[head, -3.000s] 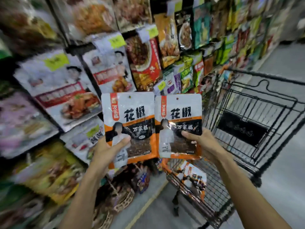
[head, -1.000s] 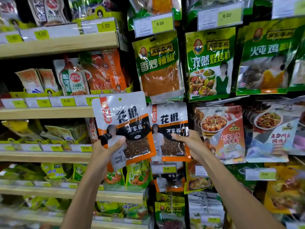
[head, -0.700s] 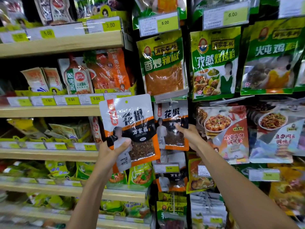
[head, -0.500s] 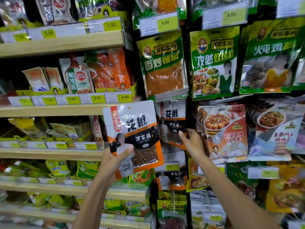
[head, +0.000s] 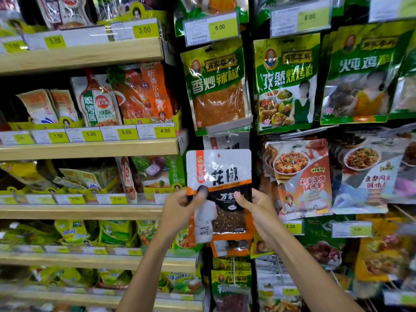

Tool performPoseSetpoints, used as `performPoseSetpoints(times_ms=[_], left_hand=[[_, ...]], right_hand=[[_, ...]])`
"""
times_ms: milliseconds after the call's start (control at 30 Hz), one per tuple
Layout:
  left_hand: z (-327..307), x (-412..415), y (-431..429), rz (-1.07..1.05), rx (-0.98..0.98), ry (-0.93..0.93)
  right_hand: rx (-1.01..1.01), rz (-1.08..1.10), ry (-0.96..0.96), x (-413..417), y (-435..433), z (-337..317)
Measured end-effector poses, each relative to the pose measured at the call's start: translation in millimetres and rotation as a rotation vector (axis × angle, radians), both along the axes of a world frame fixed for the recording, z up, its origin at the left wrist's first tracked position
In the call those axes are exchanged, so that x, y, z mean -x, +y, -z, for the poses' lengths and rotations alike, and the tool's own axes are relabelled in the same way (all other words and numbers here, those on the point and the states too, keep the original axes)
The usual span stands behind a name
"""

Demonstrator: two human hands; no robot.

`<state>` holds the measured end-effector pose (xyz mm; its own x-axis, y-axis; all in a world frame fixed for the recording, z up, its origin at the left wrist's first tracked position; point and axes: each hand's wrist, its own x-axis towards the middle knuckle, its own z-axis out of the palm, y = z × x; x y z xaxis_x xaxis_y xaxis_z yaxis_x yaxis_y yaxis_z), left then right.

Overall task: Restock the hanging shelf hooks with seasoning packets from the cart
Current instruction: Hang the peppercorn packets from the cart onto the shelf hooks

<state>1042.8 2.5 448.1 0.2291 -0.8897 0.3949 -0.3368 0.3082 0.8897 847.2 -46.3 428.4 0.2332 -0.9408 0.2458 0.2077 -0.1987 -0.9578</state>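
Observation:
One white, orange and black seasoning packet [head: 221, 172] is held upright in front of the hanging display. My left hand [head: 180, 210] pinches its left edge and my right hand [head: 258, 208] pinches its right edge, thumbs on the front. Just behind and above it, the white top of a second packet of the same kind [head: 225, 143] hangs on a hook [head: 229, 133]; the held packet covers most of it. The held packet's top edge sits slightly below that hook. The cart is out of view.
Green seasoning bags [head: 216, 86] hang directly above, under yellow price tags [head: 211, 29]. Other hanging packets [head: 297, 176] fill the right side. Wooden shelves [head: 90, 149] with sauce pouches run along the left. More packets [head: 231, 248] hang below my hands.
My right hand let go of its packet, which now hangs on the hook. My left hand brought the other packet rightward in front of the hook, and my right hand took its right edge.

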Motion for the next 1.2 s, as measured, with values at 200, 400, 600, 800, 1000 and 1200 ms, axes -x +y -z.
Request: performPoseSetpoints(times_ms=[200, 400, 600, 800, 1000, 1200], left_hand=[[-48, -36, -31, -0.824, 0.706, -0.704], [-45, -59, -78, -0.825, 0.707, -1.010], [-44, -64, -96, -0.802, 0.789, -0.926], [-40, -63, -99, -0.809, 0.819, -0.874], [-40, -63, -96, -0.795, 0.826, -0.870], [-40, -62, -94, -0.818, 0.818, -0.885]], right_hand=[[-0.020, 0.069, 0.030, 16, -14, 7], [0.001, 0.066, 0.033, 19, -32, -1], [0.008, 0.026, 0.025, 18, -47, -13], [-0.008, 0.049, 0.003, 13, -59, -21], [-0.031, 0.080, -0.001, 10, -63, -18], [-0.043, 0.117, 0.002, 9, -66, -14]])
